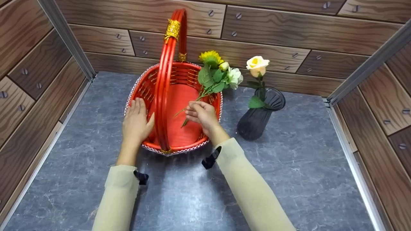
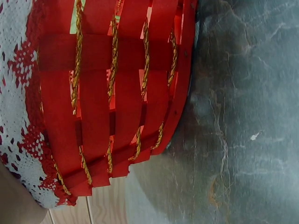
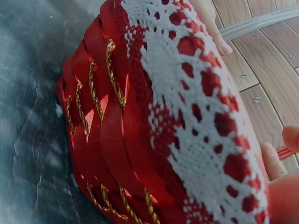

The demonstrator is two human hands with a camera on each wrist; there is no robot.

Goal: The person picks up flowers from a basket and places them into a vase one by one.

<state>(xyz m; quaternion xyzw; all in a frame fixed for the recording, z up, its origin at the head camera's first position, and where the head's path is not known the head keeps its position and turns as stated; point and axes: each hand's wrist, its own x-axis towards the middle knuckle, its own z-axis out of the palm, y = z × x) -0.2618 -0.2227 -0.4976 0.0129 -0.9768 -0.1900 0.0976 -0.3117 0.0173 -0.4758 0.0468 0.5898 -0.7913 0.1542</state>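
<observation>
A red woven basket point(image 1: 186, 93) with a tall arched handle, gold wrapping and white lace trim stands before me. My left hand point(image 1: 136, 122) rests on its left rim, fingers extended and thumb spread. Over the basket's right half, my right hand point(image 1: 205, 117) pinches the thin green stems of a flower bunch point(image 1: 216, 75). The bunch has a yellow bloom, a white bloom and green leaves, and it leans toward the back right rim. Both wrist views look mostly at the basket's outer wall point(image 2: 98, 93), so the stems are hidden there.
Right of the basket stands a dark ribbed vase point(image 1: 253, 123) holding one cream rose point(image 1: 257, 65). Wood-patterned walls point(image 1: 273, 29) with metal corner strips enclose the grey marbled floor point(image 1: 305, 166) at the back and both sides.
</observation>
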